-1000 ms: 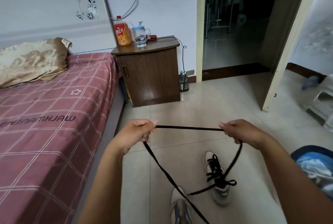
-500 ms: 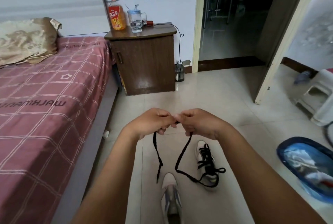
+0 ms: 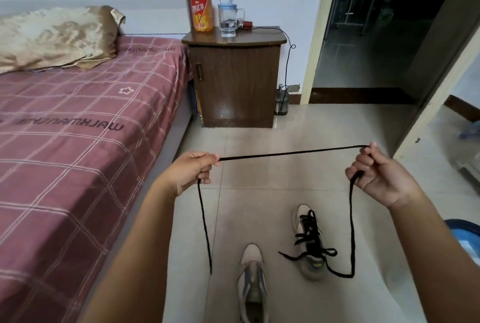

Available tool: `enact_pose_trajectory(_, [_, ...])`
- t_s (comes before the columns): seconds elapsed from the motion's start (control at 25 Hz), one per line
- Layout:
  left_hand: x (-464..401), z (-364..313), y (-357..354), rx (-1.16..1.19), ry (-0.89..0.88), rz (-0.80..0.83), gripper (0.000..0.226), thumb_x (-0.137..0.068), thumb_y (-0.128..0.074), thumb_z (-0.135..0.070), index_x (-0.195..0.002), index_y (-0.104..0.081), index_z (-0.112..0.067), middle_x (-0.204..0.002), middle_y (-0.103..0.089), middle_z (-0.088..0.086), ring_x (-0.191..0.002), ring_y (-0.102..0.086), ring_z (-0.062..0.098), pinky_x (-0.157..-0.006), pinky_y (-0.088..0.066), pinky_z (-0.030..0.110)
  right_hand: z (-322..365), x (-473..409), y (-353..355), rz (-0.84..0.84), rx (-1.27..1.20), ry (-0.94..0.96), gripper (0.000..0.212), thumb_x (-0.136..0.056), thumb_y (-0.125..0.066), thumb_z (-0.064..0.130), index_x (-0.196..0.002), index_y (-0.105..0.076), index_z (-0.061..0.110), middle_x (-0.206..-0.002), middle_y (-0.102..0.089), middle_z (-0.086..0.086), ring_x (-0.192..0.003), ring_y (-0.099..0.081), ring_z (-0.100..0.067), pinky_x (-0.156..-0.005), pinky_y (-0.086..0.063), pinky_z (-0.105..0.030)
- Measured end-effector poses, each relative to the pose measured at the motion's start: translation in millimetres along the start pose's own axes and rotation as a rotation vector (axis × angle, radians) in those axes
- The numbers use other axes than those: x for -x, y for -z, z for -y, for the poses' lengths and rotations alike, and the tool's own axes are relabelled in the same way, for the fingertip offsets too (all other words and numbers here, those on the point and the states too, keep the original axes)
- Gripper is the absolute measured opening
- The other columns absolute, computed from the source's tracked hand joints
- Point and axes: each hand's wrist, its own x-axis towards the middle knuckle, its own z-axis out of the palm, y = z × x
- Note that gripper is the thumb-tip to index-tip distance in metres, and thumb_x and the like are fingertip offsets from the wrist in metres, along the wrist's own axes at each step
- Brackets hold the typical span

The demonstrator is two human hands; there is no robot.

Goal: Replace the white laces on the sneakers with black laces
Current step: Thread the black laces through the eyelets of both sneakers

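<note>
Fingers of the left hand (image 3: 193,170) and right hand (image 3: 378,174), raised apart with forearms extended, are pinched around a black lace (image 3: 291,152) stretched between them, its ends hung above two sneakers (image 3: 309,242) on the floor.

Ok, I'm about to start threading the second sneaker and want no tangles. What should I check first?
1. Black lace held at both points: ok, left hand and right hand each pinch it, with a straight span between.
2. Hanging ends free of knots: ok, both hang straight.
3. Ends level: not ok, the right end trails lower, by the laced sneaker.
4. Laced sneaker finished: ok, black lace tied in a bow.
5. Unlaced sneaker free of lace: ok, none visible.
6. Eyelets clear: cannot tell.
</note>
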Motion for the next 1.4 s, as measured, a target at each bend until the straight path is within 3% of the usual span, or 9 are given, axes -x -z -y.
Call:
enact_pose_trajectory(0.2, [-2, -12, -16, -0.422, -0.024, -0.063, 0.018, -0.089, -0.063, -0.030, -0.087, -0.069, -0.014, -0.056, -0.040, -0.001, -0.045, -0.033, 0.011, -0.046, -0.035, 0.021, -18, 4, -36, 0.151, 0.464, -0.064, 0.026, -0.096, -0.048, 0.027, -0.080, -0.058, 0.010, -0.054, -0.034, 0.005, -0.046, -0.031, -0.008, -0.047, -0.032, -0.020])
enact_pose_trajectory(0.36, [7, -33, -61, -0.371, -0.078, 0.295, 0.033, -0.096, -0.051, -0.035, -0.129, -0.050, -0.036, -0.063, -0.061, -0.003, -0.045, -0.045, 0.008, -0.045, -0.038, 0.018, -44, 13, -86, 0.398, 0.988, -0.020, 0.026, -0.094, -0.054, 0.028, -0.085, -0.067, 0.007, -0.053, -0.039, 0.005, -0.049, -0.034, -0.009, -0.051, -0.032, -0.021])
enact_pose_trajectory(0.44, [11, -35, -77, -0.336, -0.141, 0.413, 0.017, -0.098, -0.048, -0.031, -0.105, -0.063, -0.027, -0.064, -0.058, -0.004, -0.047, -0.048, 0.008, -0.046, -0.038, 0.020, -54, 15, -99, 0.442, 1.052, -0.005, 0.029, -0.094, -0.054, 0.031, -0.086, -0.067, 0.007, -0.054, -0.044, 0.006, -0.051, -0.037, -0.008, -0.052, -0.035, -0.021])
enact_pose_trajectory(0.52, [12, -33, -77, -0.289, -0.150, 0.377, 0.026, -0.096, -0.050, -0.032, -0.081, -0.062, -0.015, -0.059, -0.053, -0.006, -0.049, -0.043, 0.011, -0.050, -0.035, 0.023, -58, 14, -99, 0.420, 0.971, -0.007, 0.029, -0.095, -0.053, 0.029, -0.089, -0.067, 0.004, -0.054, -0.044, 0.006, -0.052, -0.036, -0.009, -0.053, -0.035, -0.021])
enact_pose_trajectory(0.68, [7, -22, -64, -0.180, -0.064, 0.414, 0.040, -0.086, -0.052, -0.045, -0.099, -0.068, -0.011, -0.064, -0.047, -0.003, -0.053, -0.038, 0.012, -0.052, -0.035, 0.021, -61, 10, -88, 0.323, 0.758, -0.022, 0.025, -0.096, -0.051, 0.023, -0.084, -0.066, 0.007, -0.055, -0.045, 0.003, -0.053, -0.036, -0.011, -0.055, -0.035, -0.023])
enact_pose_trajectory(0.84, [6, -17, -72, -0.240, -0.094, 0.460, 0.022, -0.091, -0.056, -0.034, -0.079, -0.069, -0.022, -0.062, -0.048, -0.004, -0.054, -0.040, 0.012, -0.051, -0.036, 0.020, -69, 5, -89, 0.295, 0.726, -0.040, 0.026, -0.096, -0.052, 0.024, -0.082, -0.067, 0.008, -0.055, -0.048, 0.003, -0.053, -0.040, -0.010, -0.055, -0.039, -0.023])
enact_pose_trajectory(1.0, [4, -18, -74, -0.167, -0.085, 0.421, 0.021, -0.096, -0.050, -0.032, -0.096, -0.066, -0.018, -0.064, -0.048, -0.004, -0.052, -0.041, 0.010, -0.050, -0.036, 0.019, -69, 3, -84, 0.338, 0.750, -0.060, 0.025, -0.095, -0.053, 0.025, -0.086, -0.067, 0.006, -0.055, -0.046, 0.003, -0.051, -0.038, -0.010, -0.053, -0.038, -0.021])
enact_pose_trajectory(1.2, [0, -13, -76, -0.254, -0.031, 0.454, 0.026, -0.094, -0.054, -0.034, -0.081, -0.066, -0.014, -0.057, -0.045, -0.005, -0.049, -0.040, 0.009, -0.049, -0.034, 0.019, -74, 0, -83, 0.398, 0.815, -0.067, 0.023, -0.092, -0.057, 0.027, -0.085, -0.064, 0.007, -0.057, -0.047, 0.004, -0.053, -0.038, -0.010, -0.054, -0.039, -0.021])
enact_pose_trajectory(1.4, [-16, -5, -48, -0.029, 0.064, 0.052, 0.029, -0.092, -0.051, -0.019, -0.063, -0.048, -0.016, -0.054, -0.033, -0.002, -0.046, -0.034, 0.013, -0.048, -0.026, 0.025, -66, -5, -63, 0.336, 0.899, -0.151, 0.029, -0.096, -0.051, 0.030, -0.076, -0.060, 0.011, -0.051, -0.039, 0.005, -0.048, -0.035, -0.010, -0.054, -0.038, -0.023])
